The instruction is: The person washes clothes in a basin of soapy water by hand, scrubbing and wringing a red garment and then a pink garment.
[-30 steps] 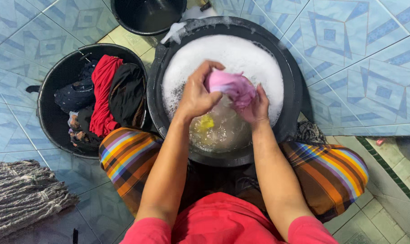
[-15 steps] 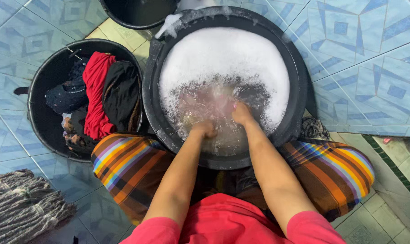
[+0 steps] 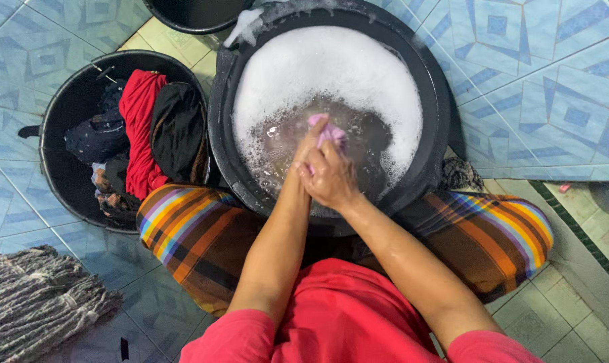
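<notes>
A small pink cloth (image 3: pixel 331 133), wet and bunched, sits over the middle of the large round black plastic wash basin (image 3: pixel 439 128), just above the murky water. Our right hand (image 3: pixel 331 178) is clenched around it, and our left hand (image 3: pixel 309 144) presses against it from the left side, fingers closed on the fabric; both hands meet over the basin. Thick white soap foam (image 3: pixel 331 64) fills the far half of the basin. Left of the basin, touching its rim, stands a smaller round black tub (image 3: pixel 56 181) holding red, black and dark garments (image 3: pixel 143 128). Nearer to us than the basin lies our striped orange, purple and brown skirt (image 3: pixel 492 235). Far left of the basin, a grey string mop head (image 3: pixel 35 302) rests on the blue patterned floor tiles (image 3: pixel 539 81).
</notes>
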